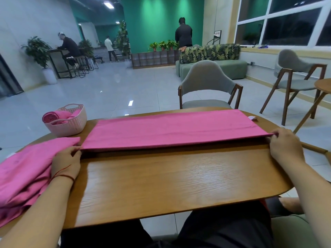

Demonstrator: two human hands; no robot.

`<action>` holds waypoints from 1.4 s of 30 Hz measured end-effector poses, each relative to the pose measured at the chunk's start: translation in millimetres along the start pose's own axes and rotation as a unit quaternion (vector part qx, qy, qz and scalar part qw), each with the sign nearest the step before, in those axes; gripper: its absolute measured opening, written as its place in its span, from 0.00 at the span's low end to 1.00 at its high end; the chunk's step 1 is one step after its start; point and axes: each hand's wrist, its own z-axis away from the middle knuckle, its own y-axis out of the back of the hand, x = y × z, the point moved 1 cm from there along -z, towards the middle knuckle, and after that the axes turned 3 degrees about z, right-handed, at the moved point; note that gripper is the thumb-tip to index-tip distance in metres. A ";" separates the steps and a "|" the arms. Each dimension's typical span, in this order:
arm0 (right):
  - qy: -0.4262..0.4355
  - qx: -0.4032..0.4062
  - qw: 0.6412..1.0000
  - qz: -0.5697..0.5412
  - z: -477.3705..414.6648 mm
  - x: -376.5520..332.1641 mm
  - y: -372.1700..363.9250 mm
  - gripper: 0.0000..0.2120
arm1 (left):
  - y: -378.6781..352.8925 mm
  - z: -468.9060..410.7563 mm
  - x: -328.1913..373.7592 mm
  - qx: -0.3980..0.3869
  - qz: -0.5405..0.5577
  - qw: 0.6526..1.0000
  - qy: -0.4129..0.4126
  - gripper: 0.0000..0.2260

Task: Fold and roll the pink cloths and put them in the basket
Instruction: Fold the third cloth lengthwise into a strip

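A pink cloth point(170, 129), folded into a long band, lies across the far half of the wooden table point(170, 183). My left hand point(67, 162) pinches its near left corner. At the other end, my right hand point(284, 145) pinches the near right corner. The near edge is stretched straight between both hands and slightly lifted off the table. A pale pink plastic basket point(71, 125) stands at the table's far left, and a rolled pink cloth point(53, 116) lies in it. A loose heap of pink cloth point(23, 174) lies at the left, under my left forearm.
A grey chair point(208, 86) stands just behind the table. Another chair point(295, 76) and a small round table point(324, 86) are at the right. A white tag point(252, 118) peeks out beyond the cloth's far right corner. People stand and sit far back in the room.
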 end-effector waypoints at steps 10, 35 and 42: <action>-0.086 0.031 0.990 -0.111 -2.1 2.5 10.9 0.13 | 21.0 25.6 30.3 0.028 0.282 0.953 0.107 0.09; -0.124 0.101 0.949 -0.273 -38.4 -23.8 6.9 0.19 | -12.6 -43.3 46.5 0.093 0.236 0.961 0.106 0.09; -0.133 0.109 0.952 -0.252 -122.3 -49.1 -38.6 0.22 | -39.0 -105.1 61.1 0.109 0.173 0.970 0.130 0.12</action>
